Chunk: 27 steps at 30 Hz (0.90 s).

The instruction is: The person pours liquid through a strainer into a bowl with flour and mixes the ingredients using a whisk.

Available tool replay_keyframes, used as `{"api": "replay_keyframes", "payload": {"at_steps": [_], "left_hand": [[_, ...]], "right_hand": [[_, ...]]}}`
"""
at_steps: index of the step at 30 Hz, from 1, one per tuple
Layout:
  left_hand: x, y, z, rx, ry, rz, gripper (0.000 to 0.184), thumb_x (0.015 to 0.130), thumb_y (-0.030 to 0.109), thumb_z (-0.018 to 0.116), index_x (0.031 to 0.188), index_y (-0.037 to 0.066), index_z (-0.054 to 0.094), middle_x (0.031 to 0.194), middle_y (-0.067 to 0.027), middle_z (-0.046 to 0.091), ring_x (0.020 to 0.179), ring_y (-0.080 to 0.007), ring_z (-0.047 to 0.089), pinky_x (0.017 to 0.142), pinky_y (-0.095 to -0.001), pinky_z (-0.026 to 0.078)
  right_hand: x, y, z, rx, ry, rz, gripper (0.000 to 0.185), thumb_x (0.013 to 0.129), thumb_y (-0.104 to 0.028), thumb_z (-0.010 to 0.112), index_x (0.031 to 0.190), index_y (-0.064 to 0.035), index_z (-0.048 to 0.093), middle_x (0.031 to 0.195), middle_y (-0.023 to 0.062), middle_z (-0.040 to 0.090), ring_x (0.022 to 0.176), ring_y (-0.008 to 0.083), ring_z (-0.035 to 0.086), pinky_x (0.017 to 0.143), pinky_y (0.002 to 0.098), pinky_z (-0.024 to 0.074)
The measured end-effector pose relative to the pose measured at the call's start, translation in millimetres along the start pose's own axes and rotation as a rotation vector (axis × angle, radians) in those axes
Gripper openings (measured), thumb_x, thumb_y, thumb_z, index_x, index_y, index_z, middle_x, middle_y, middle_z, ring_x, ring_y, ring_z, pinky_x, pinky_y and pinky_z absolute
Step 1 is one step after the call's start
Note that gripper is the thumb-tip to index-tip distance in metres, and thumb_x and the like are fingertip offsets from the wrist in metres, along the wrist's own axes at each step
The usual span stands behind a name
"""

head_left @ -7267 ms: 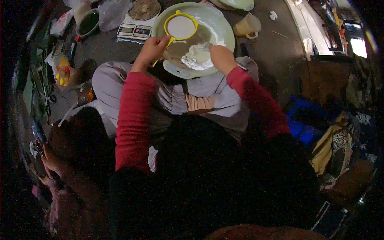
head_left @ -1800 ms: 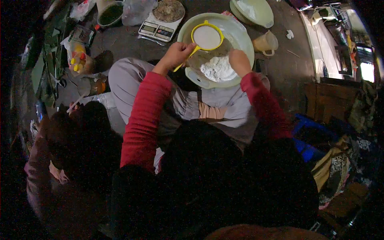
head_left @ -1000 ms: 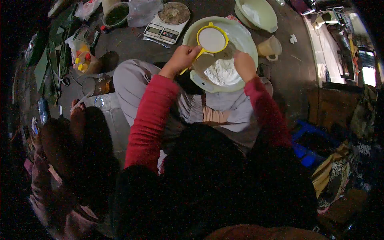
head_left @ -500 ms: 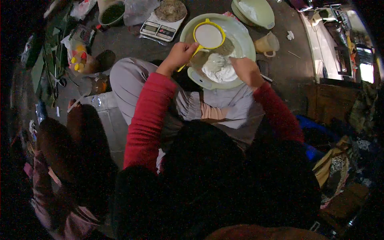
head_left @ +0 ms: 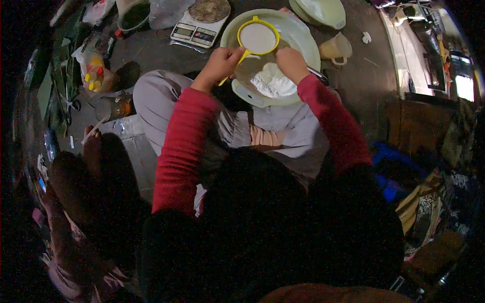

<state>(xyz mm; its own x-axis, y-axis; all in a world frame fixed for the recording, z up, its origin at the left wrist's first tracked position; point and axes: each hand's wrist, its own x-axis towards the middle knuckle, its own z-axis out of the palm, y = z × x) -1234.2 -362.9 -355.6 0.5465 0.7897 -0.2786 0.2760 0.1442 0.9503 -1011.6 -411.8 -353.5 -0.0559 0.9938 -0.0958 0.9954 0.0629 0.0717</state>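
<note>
My left hand (head_left: pixel 221 64) is closed around the handle of a yellow-rimmed sieve (head_left: pixel 258 36), held over a large pale green bowl (head_left: pixel 240 93). The sieve's round middle looks whitish; whether powder fills it is hard to tell. My right hand (head_left: pixel 292 64) is a closed fist near the sieve's right edge, above the bowl. From behind that fist a thin metal handle (head_left: pixel 317 72) sticks out, while the utensil's other end is hidden. White powder (head_left: pixel 273 84) is heaped in the bowl's near side.
A kitchen scale (head_left: pixel 199 33) bearing a round brown object stands beyond my left hand. To the right are a beige jug (head_left: pixel 335 49) and another pale green bowl (head_left: pixel 328 12). Leaves (head_left: pixel 55 83) and bottles in a plastic bag (head_left: pixel 93 78) lie left. Another person's leg (head_left: pixel 118 161) is close by.
My right hand has moved up and left, from over the powder towards the sieve, and the metal handle has moved with it. The sieve stays over the bowl in my left hand.
</note>
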Motion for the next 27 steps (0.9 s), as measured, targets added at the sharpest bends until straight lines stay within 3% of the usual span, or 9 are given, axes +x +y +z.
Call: {"api": "replay_keyframes", "payload": {"at_steps": [4,5,6,8,9,12,19,22,27], "left_hand": [[4,-9,-1,0.024,0.0,0.057,0.047,0.087,0.042,0.047,0.067,0.0,0.057,0.051,-0.003,0.05,0.04,-0.0097,0.045,0.037,-0.0258,0.035],[4,-9,-2,0.025,0.002,0.056,0.047,0.087,0.042,0.047,0.067,0.0,0.057,0.051,-0.003,0.05,0.04,-0.0097,0.045,0.037,-0.0258,0.035],[4,-9,-2,0.04,0.005,0.055,0.047,0.087,0.042,0.047,0.067,0.0,0.057,0.051,-0.0031,0.05,0.04,-0.0095,0.045,0.037,-0.0257,0.035],[5,-9,-2,0.056,0.01,0.06,0.048,0.087,0.042,0.047,0.067,0.0,0.057,0.051,-0.0031,0.05,0.04,-0.0094,0.045,0.037,-0.0256,0.035],[5,-9,-2,0.046,0.008,0.062,0.048,0.087,0.042,0.047,0.067,0.0,0.057,0.051,-0.003,0.05,0.04,-0.0094,0.044,0.037,-0.0254,0.035],[1,-6,-2,0.044,0.021,0.058,0.05,0.086,0.042,0.047,0.063,-0.002,0.056,0.048,-0.0047,0.049,0.038,-0.0113,0.045,0.038,-0.0273,0.037],[3,-11,-1,-0.029,-0.009,0.082,0.051,0.086,0.042,0.047,0.064,-0.003,0.058,0.045,-0.0058,0.048,0.036,-0.0119,0.045,0.038,-0.0279,0.039],[6,-15,-2,0.015,-0.019,0.111,0.05,0.086,0.041,0.047,0.065,-0.002,0.059,0.044,-0.0057,0.049,0.036,-0.0118,0.045,0.039,-0.028,0.039],[2,-7,-1,0.031,-0.03,0.081,0.05,0.086,0.041,0.047,0.062,-0.001,0.059,0.044,-0.0062,0.049,0.037,-0.0127,0.047,0.039,-0.0288,0.039]], "right_hand": [[-10,-26,9,0.135,0.039,-0.159,0.018,0.071,-0.012,0.048,0.067,-0.0008,0.061,0.069,0.0205,0.059,0.065,0.0336,0.061,0.058,0.0441,0.048],[-14,-29,14,0.109,0.028,-0.237,0.022,0.071,-0.011,0.048,0.085,0.0004,0.061,0.065,0.0187,0.058,0.06,0.0328,0.06,0.055,0.044,0.0472],[-22,-34,8,0.11,0.029,-0.238,0.022,0.071,-0.011,0.048,0.085,0.0004,0.061,0.065,0.0187,0.058,0.06,0.0328,0.06,0.055,0.044,0.0472],[-40,-42,-12,0.09,-0.093,-0.26,0.04,0.071,-0.009,0.049,0.11,0.0004,0.051,0.061,0.0161,0.057,0.056,0.0316,0.058,0.051,0.043,0.0461],[-46,-40,-11,0.043,-0.054,-0.34,0.053,0.071,-0.008,0.049,0.123,0.0002,0.039,0.06,0.0128,0.057,0.053,0.03,0.058,0.049,0.041,0.0459],[-62,-27,-22,-0.008,-0.104,-0.429,0.045,0.076,-0.008,0.044,0.121,-0.0058,0.043,0.07,0.0145,0.058,0.062,0.0305,0.06,0.054,0.0399,0.0469],[-81,1,-61,-0.18,-0.293,-0.434,0.044,0.075,-0.005,0.045,0.119,-0.0062,0.044,0.071,0.0117,0.059,0.063,0.0301,0.059,0.055,0.0391,0.0474],[-81,12,-50,-0.18,-0.324,-0.321,0.043,0.075,-0.005,0.045,0.119,-0.0063,0.044,0.072,0.0118,0.059,0.065,0.0296,0.06,0.055,0.0394,0.0475],[-75,26,-26,-0.172,-0.135,-0.077,0.037,0.077,-0.006,0.044,0.114,-0.0055,0.048,0.071,0.0156,0.059,0.067,0.0298,0.06,0.057,0.0401,0.0477]]}}
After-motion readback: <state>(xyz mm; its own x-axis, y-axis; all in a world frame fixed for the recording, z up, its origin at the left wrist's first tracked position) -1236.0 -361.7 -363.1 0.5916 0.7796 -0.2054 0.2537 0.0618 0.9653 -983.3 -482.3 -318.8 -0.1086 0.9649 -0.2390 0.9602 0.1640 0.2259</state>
